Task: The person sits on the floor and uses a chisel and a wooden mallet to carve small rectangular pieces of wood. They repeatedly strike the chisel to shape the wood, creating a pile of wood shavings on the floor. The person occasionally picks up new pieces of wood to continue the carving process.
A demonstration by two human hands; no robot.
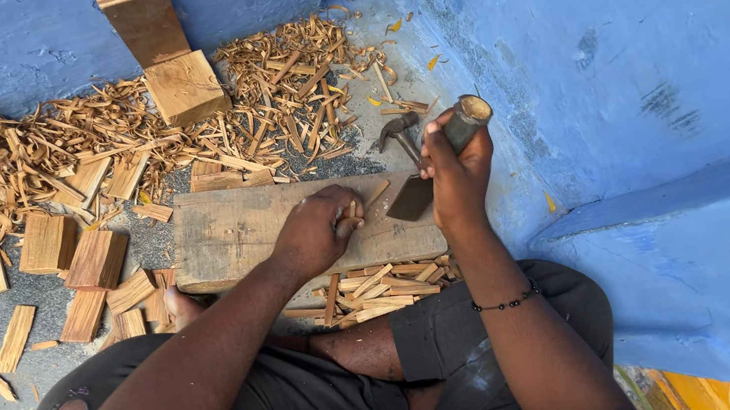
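i see my left hand (315, 234) pinching a thin wood stick (365, 203) upright on the plank (231, 239) mid-frame, right hand (457, 169) fisted around a cleaver (437, 157). a slanted chop could glance into those fingers.

This is a simple woodworking place on the floor, in a corner of blue painted walls (632, 18). Heaps of wood shavings (26, 155) fill the upper left, cut wooden blocks (94, 258) lie left, a thick work plank (240, 232) in the centre.
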